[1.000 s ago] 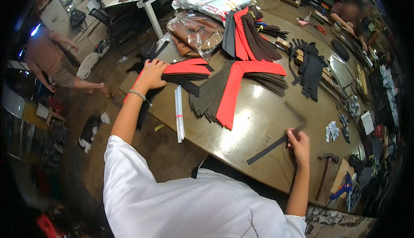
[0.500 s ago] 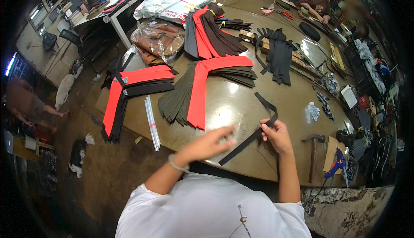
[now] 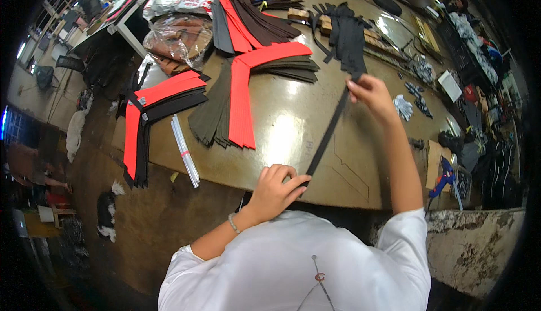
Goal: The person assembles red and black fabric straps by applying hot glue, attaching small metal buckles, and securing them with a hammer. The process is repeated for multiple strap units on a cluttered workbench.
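A long black strap (image 3: pixel 328 136) is stretched straight and slanting over the table, from near its front edge toward the pile of black strips. My left hand (image 3: pixel 276 191) pinches its near end between thumb and fingers. Farther out, my right hand (image 3: pixel 373 98) grips the other end, with the arm reaching forward. Just beyond that hand lies the pile of black strips (image 3: pixel 345 35). Left of the strap sits a fanned bundle of red and dark green strips (image 3: pixel 241 100). Thin lines are drawn on the tabletop under the strap.
At left are a second red and black bundle (image 3: pixel 133 142) and white rods (image 3: pixel 186 152) at the table edge (image 3: pixel 225 184). Plastic-wrapped brown material (image 3: pixel 179 40) lies behind. A blue glue gun (image 3: pixel 445 176) rests at right beside white gloves (image 3: pixel 403 107). A black-and-white animal (image 3: pixel 106 209) is on the floor.
My right hand has moved forward, pulling the strap's bent end out straight. My left hand, apart from the strap before, has closed on its near end. The view has shifted slightly.
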A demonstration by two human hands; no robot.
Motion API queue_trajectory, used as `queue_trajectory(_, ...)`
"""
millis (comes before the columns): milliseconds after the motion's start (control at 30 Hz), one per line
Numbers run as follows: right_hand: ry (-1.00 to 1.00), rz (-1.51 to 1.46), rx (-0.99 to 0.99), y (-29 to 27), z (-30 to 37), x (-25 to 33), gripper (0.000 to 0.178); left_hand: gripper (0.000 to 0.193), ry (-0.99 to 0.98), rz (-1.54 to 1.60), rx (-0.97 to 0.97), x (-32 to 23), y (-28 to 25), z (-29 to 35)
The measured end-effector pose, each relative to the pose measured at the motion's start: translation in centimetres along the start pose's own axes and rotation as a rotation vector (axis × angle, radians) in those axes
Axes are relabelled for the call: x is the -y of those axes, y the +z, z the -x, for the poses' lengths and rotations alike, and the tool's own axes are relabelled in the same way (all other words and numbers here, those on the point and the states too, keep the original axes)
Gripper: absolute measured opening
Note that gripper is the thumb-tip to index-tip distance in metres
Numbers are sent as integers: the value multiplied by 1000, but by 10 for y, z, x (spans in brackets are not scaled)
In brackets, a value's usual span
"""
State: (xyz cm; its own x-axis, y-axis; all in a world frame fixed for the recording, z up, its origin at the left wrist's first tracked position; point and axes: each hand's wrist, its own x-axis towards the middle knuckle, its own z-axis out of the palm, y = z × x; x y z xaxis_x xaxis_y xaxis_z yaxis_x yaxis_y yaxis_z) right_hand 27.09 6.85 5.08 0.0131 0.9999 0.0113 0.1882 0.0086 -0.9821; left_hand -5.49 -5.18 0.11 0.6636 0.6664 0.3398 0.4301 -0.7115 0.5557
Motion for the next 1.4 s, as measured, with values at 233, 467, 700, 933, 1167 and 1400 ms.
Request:
queue_trajectory(233,-313,708,-119,31,-71,-66,30,28,241,-48,33,10,-6,10)
queue_trajectory(467,-97,492,-471,58,-29,-47,51,28,250,-145,24,0,-1,10)
queue_trajectory(700,-110,890,-1446,-43,233,-39,38,25,255,-135,-8,3,3,12)
queue_trajectory(933,-90,672,-1366,-154,299,-109,54,24,212,-77,-15,4,3,12)
queue_trajectory(1167,-25,287,-769,-66,212,-8,42,22,163,-64,-34,1,4,10)
queue_trajectory(1400,-6,481,-27,36,141,24,43,20,146,-42,-21,0,2,8)
